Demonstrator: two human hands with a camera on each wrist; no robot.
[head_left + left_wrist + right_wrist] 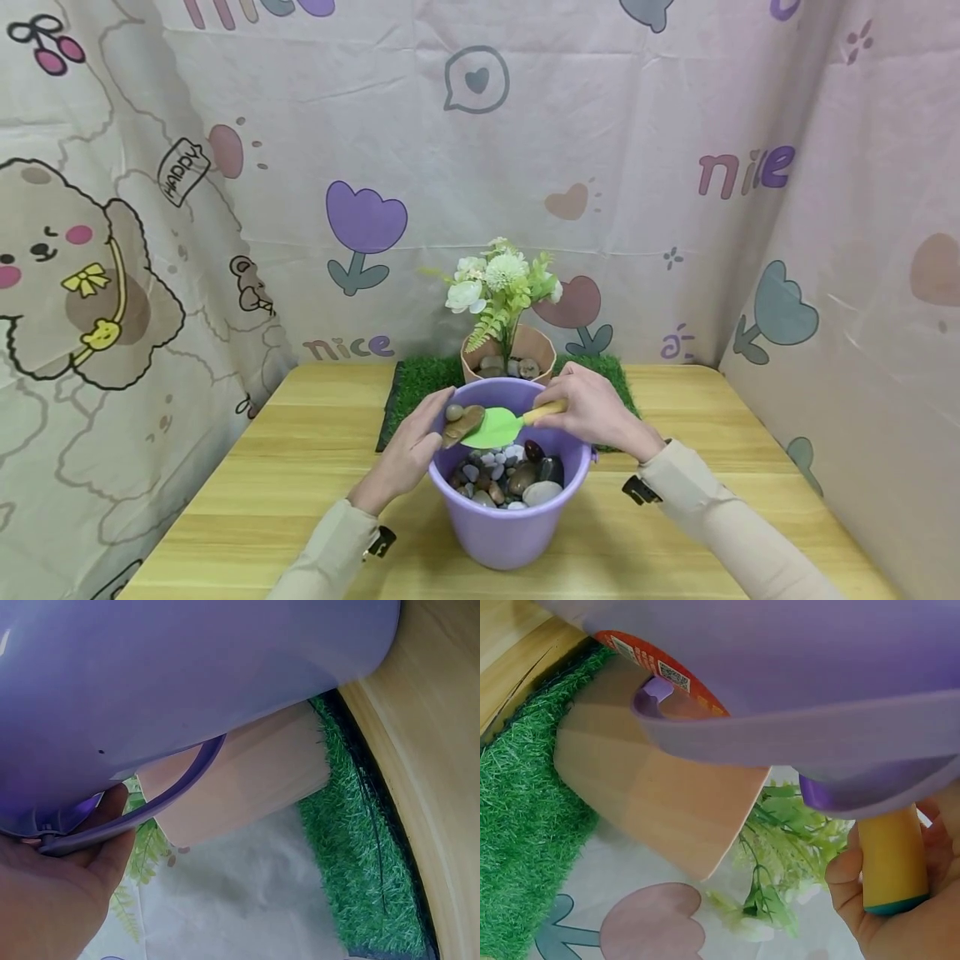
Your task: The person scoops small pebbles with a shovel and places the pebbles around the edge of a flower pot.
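Note:
A purple bucket holds many pebbles in its bottom, grey, white, brown and black. My left hand grips the bucket's left rim; in the left wrist view its fingers lie around the rim beside the purple bail handle. With my right hand I hold the yellow handle of a small garden trowel over the bucket's far right rim. The trowel's green blade points left above the pebbles. At its tip lie a brown stone and a small round grey pebble, close to my left fingers.
Behind the bucket stands a terracotta-coloured pot with white flowers and stones in it. It sits on a green artificial grass mat on the wooden table. A printed cloth hangs behind and at both sides.

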